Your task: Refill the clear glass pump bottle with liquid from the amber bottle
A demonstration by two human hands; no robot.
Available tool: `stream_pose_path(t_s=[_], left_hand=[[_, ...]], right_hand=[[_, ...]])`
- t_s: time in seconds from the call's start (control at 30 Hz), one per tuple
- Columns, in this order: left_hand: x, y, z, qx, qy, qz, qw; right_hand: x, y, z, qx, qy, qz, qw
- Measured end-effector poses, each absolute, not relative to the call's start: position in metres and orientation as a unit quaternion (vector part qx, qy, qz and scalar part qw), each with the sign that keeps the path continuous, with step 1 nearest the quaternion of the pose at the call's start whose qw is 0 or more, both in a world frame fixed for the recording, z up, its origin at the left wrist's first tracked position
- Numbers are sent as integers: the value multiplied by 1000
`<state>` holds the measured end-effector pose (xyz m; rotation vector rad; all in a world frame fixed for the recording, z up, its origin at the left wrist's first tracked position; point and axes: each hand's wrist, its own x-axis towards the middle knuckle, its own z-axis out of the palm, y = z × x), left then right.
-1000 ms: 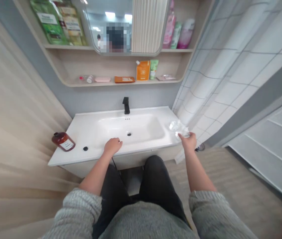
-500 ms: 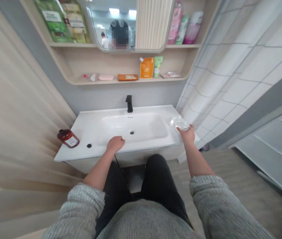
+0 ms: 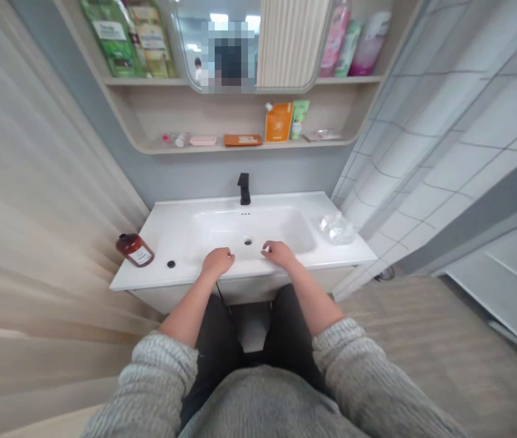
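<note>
Over the front rim of the white sink (image 3: 204, 228) is my left hand (image 3: 218, 262), its fingers curled closed; whatever may be inside them is hidden. My right hand (image 3: 278, 253) hovers beside it over the basin's front edge, fingers bent and apart from the thumb, holding nothing I can see. Clear plastic bottles or containers (image 3: 337, 229) rest on the right end of the counter, away from my right hand. On the left end, a brown bottle (image 3: 135, 250) with a white label lies tilted near the edge. A small black round piece (image 3: 171, 264) sits on the counter.
A black faucet (image 3: 244, 189) rises behind the basin. Above it, a shelf (image 3: 158, 148) holds an orange pouch (image 3: 279, 122), a green tube (image 3: 299, 120) and small items. A mirror (image 3: 194, 36) and several large bottles are higher up. Curtains hang on both sides.
My right hand has let go of the clear plastic containers and moved left to the basin's front edge. My left hand stays about where it was. The view has shifted slightly.
</note>
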<state>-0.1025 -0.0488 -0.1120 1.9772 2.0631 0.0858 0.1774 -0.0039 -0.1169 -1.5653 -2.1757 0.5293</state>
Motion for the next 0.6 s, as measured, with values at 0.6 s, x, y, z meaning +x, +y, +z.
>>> stream_pose_path(t_s=[0.6], left_hand=[[-105, -57, -106, 701, 689, 134, 128]], right_hand=[[179, 7, -130, -574, -790, 175, 124]])
